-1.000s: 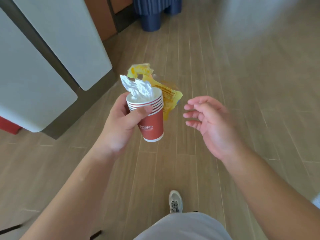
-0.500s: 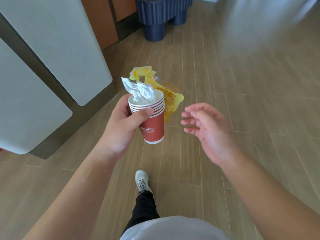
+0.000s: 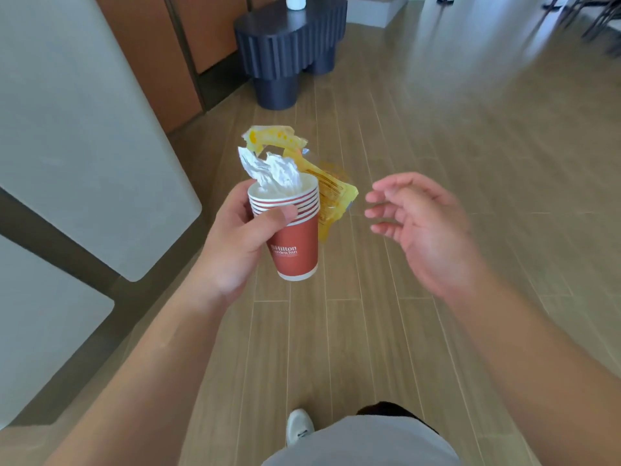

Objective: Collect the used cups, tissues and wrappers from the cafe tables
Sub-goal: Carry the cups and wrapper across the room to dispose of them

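left hand (image 3: 235, 243): wrapped round a stack of cups, thumb lying across the front just under the rims, fingers behind
stack of cups (image 3: 295, 243): red paper cups nested one in another, several white rims showing at the top, held upright with a slight lean, white print on the outer cup
tissue (image 3: 272, 171): white, crumpled, stuffed in the top cup and sticking up above the left hand
wrappers (image 3: 331, 193): yellow, crinkled, on the far side of the cups from the left hand's thumb, one part rising above the tissue, one hanging down beside the stack; i cannot tell how they are held
right hand (image 3: 423, 227): holds nothing, fingers loosely bent and spread, fingertips pointing at the cups, near the wrappers but apart from them
floor (image 3: 420, 129): wood-look planks below both hands
shoe (image 3: 299, 427): white, on the floor below the left hand
dark stand (image 3: 289, 52): ribbed, well beyond the cups
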Available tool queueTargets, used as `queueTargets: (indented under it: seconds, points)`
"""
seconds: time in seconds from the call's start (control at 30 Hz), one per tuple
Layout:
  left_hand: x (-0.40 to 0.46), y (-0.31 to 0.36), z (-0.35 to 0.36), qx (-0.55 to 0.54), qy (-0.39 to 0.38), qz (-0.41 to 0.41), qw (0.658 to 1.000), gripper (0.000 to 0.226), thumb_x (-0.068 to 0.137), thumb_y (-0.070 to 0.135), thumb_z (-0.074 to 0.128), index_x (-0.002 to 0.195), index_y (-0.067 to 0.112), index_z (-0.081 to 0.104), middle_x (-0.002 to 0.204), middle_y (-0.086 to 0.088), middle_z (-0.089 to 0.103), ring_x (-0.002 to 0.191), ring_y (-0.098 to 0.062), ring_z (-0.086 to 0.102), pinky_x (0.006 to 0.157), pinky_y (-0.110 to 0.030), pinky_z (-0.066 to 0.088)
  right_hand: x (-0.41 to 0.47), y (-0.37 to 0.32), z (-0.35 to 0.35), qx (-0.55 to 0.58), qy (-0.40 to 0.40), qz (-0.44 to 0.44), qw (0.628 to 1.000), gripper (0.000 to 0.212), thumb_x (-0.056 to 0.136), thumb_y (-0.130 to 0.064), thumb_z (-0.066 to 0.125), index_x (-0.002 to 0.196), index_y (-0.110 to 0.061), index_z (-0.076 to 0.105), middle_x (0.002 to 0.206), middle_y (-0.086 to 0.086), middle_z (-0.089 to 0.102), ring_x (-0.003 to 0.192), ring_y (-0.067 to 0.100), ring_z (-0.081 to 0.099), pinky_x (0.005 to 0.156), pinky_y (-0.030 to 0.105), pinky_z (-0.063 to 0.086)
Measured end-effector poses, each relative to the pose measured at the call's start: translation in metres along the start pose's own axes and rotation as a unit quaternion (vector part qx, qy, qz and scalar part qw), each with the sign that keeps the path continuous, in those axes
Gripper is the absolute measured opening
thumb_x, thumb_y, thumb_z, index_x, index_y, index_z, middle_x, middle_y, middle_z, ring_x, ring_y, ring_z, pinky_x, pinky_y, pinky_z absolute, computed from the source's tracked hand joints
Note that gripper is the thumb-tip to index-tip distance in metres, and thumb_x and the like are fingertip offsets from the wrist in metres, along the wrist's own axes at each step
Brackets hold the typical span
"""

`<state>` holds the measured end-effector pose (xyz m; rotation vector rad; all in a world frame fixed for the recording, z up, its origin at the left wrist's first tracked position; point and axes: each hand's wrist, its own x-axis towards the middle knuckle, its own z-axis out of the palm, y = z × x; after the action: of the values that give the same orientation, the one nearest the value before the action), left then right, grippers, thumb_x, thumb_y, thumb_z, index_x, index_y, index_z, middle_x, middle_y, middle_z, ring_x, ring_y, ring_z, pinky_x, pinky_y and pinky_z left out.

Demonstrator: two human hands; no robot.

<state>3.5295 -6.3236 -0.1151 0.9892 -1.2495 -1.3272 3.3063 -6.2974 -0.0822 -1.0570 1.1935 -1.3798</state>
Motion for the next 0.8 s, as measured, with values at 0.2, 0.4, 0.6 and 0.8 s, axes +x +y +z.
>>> queueTargets:
  seconds: [0.2,0.4,0.6,0.8]
  points:
    - [0.091,-0.006,-0.025,0.001,0.001,0.0,1.0,0.054,0.071,0.037,0.078,0.12,0.02,0.064,0.111,0.004,0.077,0.102,-0.012,0.072,0.079,-0.023,0.056,0.089,0.006,0.023,0.012,-0.003,-0.005,1.0,0.018,0.079,-0.021,0.058,0.073,-0.028,0.073,0.085,0.0,0.072,0.078,0.017,0.066,0.067,0.03,0.051]
    - [0.187,-0.028,-0.036,0.02,0.008,-0.012,1.0,0.057,0.071,0.037,0.079,0.123,0.02,0.064,0.115,0.001,0.076,0.106,-0.016,0.072,0.082,-0.027,0.057,0.187,0.036,0.032,0.045,-0.021,0.021,0.999,0.015,0.077,-0.021,0.059,0.073,-0.026,0.072,0.084,0.0,0.071,0.078,0.017,0.065,0.065,0.027,0.05]
    - [0.32,-0.05,-0.031,0.028,0.046,-0.035,0.998,0.057,0.069,0.036,0.08,0.121,0.019,0.065,0.115,-0.003,0.075,0.106,-0.02,0.071,0.085,-0.033,0.056,0.33,0.054,0.027,0.059,-0.037,0.055,0.996,0.014,0.076,-0.02,0.058,0.073,-0.025,0.071,0.083,0.0,0.071,0.076,0.017,0.065,0.065,0.028,0.05]
    - [0.452,-0.05,-0.003,0.036,0.04,-0.035,0.998,0.066,0.069,0.035,0.079,0.127,0.01,0.061,0.116,-0.006,0.075,0.106,-0.02,0.071,0.085,-0.03,0.056,0.462,0.04,-0.001,0.058,-0.04,0.061,0.996,0.017,0.077,-0.022,0.058,0.072,-0.028,0.073,0.083,-0.001,0.071,0.076,0.015,0.065,0.065,0.028,0.05]
